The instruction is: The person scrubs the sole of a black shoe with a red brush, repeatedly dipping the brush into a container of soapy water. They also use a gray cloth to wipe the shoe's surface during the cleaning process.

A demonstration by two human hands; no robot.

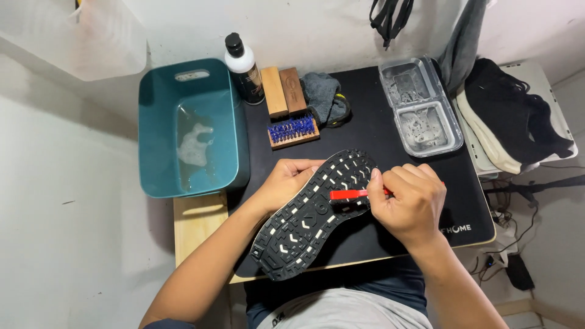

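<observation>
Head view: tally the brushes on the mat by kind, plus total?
Red-handled brush in right hand, on shoe sole: 1
Blue-bristled wooden brush: 1
Wooden brushes, backs up: 2
Total: 4

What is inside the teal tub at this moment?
The teal tub holds shallow water with a patch of white foam floating on it. Nothing else shows in it; anything lying beneath the foam is covered and cannot be seen.
</observation>
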